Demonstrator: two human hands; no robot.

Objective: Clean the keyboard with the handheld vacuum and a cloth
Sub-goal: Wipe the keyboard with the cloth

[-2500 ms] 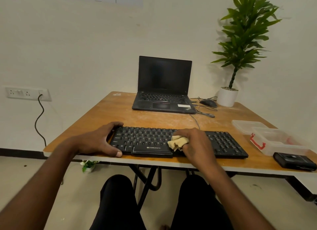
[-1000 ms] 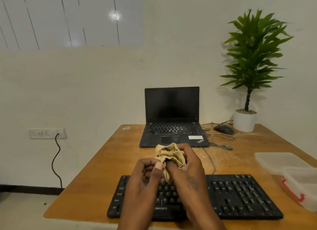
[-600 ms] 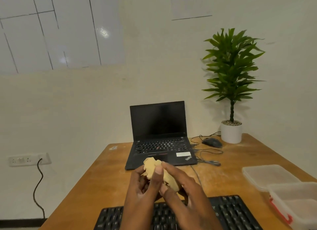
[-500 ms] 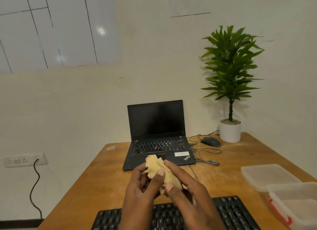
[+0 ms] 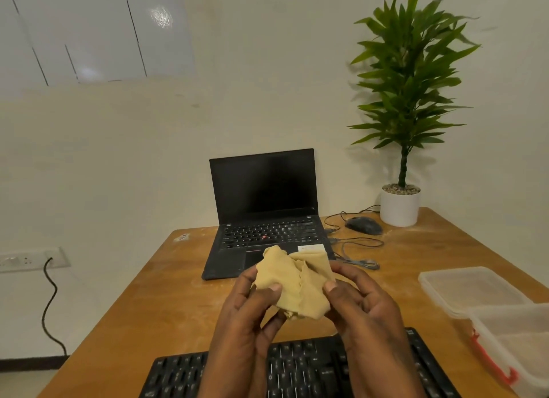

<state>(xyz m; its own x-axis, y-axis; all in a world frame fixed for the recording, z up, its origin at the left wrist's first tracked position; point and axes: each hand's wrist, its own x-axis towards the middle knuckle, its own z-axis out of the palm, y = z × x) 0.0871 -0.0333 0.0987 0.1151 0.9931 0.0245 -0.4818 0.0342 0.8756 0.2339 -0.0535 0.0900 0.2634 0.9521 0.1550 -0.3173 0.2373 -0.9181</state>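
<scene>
We hold the soft yellow crumpled cloth (image 5: 292, 284) up in the air with both hands, above the black flat keyboard (image 5: 300, 371) that lies at the near edge of the brown wooden table (image 5: 154, 302). Our left hand (image 5: 246, 317) pinches the left side of the cloth, thumb on the front and fingers curled behind it. Our right hand (image 5: 362, 311) pinches the right side the same way. The letters on the keyboard keys are too blurry for us to read. Behind the cloth sits an open black laptop (image 5: 264, 216) with a dark screen and a small white sticker that we cannot read. To the right of the laptop lie a black mouse (image 5: 364, 225) and a thin grey cable (image 5: 356, 253), and a green leafy plant in a white pot (image 5: 401, 207) stands in the far right corner. Clear plastic boxes (image 5: 487, 314), one with a red clip, sit near the right edge. The wood to the left of the laptop is bare. A white wall socket (image 5: 32, 259) with a black cord is on the wall at the left.
</scene>
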